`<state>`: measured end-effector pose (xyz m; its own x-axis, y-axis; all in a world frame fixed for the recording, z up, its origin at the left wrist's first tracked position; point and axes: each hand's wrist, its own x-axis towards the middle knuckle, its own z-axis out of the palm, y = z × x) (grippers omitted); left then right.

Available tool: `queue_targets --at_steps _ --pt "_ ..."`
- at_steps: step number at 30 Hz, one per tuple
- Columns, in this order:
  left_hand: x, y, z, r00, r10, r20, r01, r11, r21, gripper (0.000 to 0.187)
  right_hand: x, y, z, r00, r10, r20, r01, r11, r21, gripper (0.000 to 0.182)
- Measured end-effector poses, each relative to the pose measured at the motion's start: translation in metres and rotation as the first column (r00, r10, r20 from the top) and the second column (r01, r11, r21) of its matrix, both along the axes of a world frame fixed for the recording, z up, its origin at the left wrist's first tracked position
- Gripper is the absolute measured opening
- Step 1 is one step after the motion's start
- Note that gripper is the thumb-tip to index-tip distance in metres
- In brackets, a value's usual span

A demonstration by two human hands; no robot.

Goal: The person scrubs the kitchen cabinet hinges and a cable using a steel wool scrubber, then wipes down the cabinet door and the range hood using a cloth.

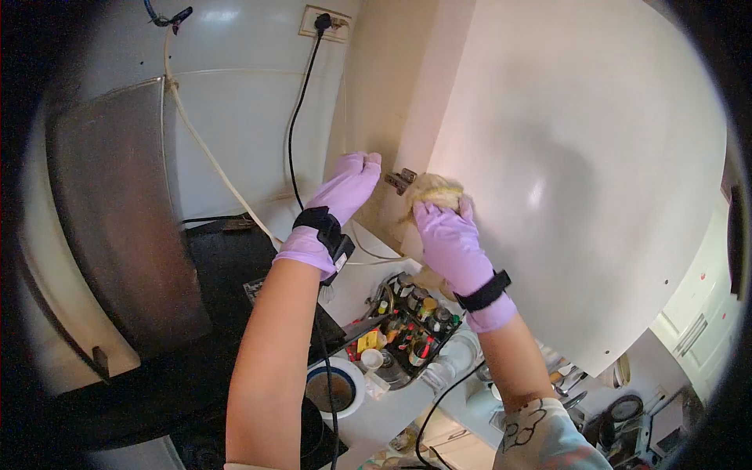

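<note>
My right hand [450, 243], in a purple glove, grips a bunched, beige cloth [435, 192] with a yellowish edge. It presses the cloth near the edge of a white cabinet door [580, 180], just beside a metal hinge [400, 181]. My left hand [348, 188], also gloved in purple, is raised to the left of the hinge, close to the cabinet's side. Its fingers are curled together, and their tips face away, so whatever may be between them is hidden. Black straps circle both wrists.
A black cord [294, 133] hangs from a wall socket [325, 23] behind my left hand. Below stand a black rack [403, 380] of bottles and jars and a white-rimmed bowl [356, 384]. A dark range hood [125, 211] is at left, above a black stove.
</note>
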<state>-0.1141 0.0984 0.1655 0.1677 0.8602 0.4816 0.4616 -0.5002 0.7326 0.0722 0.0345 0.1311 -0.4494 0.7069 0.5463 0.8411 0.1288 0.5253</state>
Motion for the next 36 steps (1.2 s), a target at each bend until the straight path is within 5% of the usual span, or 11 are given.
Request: queue_targets --at_steps 2,6,8,14,17,25,28,30,36 --pt "-0.005 0.014 0.008 1.000 -0.029 0.007 0.029 0.999 0.023 0.056 -0.010 0.026 0.008 0.999 0.016 0.042 -0.022 0.987 0.158 0.041" --pt "-0.004 0.016 0.008 0.999 -0.036 -0.002 0.037 0.997 0.075 0.053 -0.010 0.004 0.009 0.995 -0.039 0.097 0.031 0.996 0.086 0.046" --pt "-0.003 0.020 0.003 0.999 -0.017 0.042 0.011 0.992 0.126 0.051 -0.011 -0.019 0.022 0.996 -0.015 0.083 0.036 0.967 -0.253 0.051" --pt "0.000 0.027 0.004 0.993 -0.060 0.097 0.049 0.992 0.117 0.050 -0.013 -0.046 0.054 0.977 0.192 -0.094 -0.201 0.975 -0.091 0.066" --pt "0.000 0.012 0.007 0.990 -0.073 0.117 0.052 0.983 0.179 0.050 -0.007 -0.061 0.054 0.929 0.217 -0.301 -0.284 0.938 -0.200 0.068" --pt "0.013 -0.015 0.019 0.992 -0.085 0.097 0.053 0.956 0.289 0.048 0.031 -0.049 -0.038 0.748 0.362 -0.556 -0.489 0.867 -0.093 0.074" --pt "0.021 -0.032 0.024 0.997 -0.073 0.022 0.062 0.944 0.324 0.049 0.024 -0.046 -0.062 0.590 0.431 -0.683 -0.643 0.762 -0.075 0.074" --pt "0.012 -0.028 0.033 0.983 -0.177 -0.047 0.183 0.939 0.291 0.050 0.010 -0.040 -0.070 0.571 0.455 -0.684 -0.659 0.750 -0.052 0.074" --pt "0.002 -0.040 0.030 1.000 -0.014 -0.012 0.016 0.989 0.146 0.052 -0.004 -0.031 -0.037 0.494 0.553 -0.671 -0.714 0.698 0.049 0.070"
